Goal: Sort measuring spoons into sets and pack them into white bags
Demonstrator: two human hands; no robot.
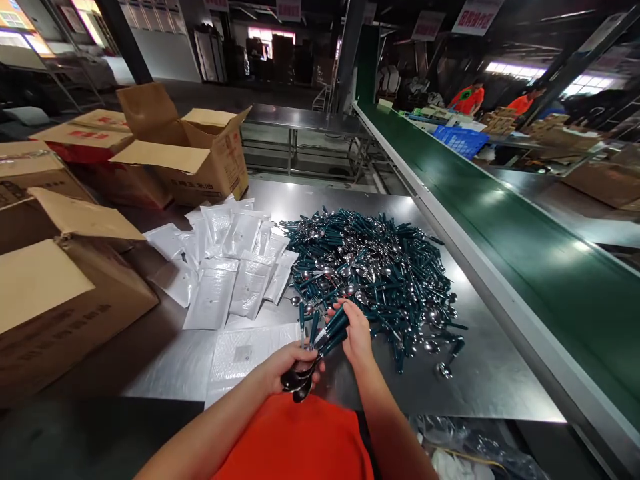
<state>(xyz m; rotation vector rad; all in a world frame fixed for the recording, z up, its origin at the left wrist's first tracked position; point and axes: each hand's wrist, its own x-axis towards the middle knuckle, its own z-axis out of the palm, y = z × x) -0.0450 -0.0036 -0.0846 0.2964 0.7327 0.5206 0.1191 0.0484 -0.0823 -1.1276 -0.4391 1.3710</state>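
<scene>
A big heap of spoons with dark green handles (373, 267) lies on the steel table (480, 373). My left hand (287, 365) is closed round the bowls of a bunch of these spoons (315, 350), handles fanning up and right. My right hand (356, 330) grips the handles of that same bunch, close to the near edge of the heap. White plastic pouches (235, 270) lie spread to the left of the heap, and flat ones (240, 353) lie under my left hand.
Open cardboard boxes stand at the left (60, 293) and back left (190, 150). A green conveyor belt (505, 220) runs along the table's right side. People in orange (467, 99) work far behind it, near a blue crate (460, 140). Plastic bags (465, 453) lie below the table's near edge.
</scene>
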